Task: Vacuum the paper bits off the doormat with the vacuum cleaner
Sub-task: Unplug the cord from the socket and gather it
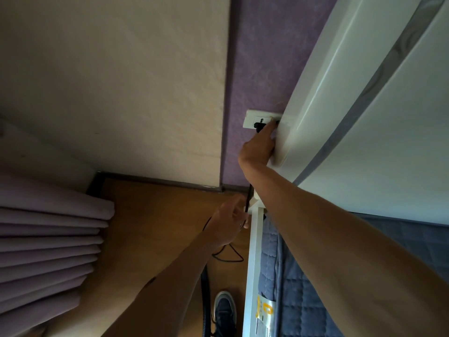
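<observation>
plugging in: right hand (260,144) pinches the plug (258,126) at the wall socket (252,117), left hand (228,220) grips its cord (247,200); vacuuming not begun.

Head view, looking down, close to wall

The person is wearing a dark blue sneaker (225,312) with a pale rubber toe cap and sole edge, showing near the bottom. Both forearms are showing bare, right up to the left hand (228,215) and right hand (260,144).
</observation>
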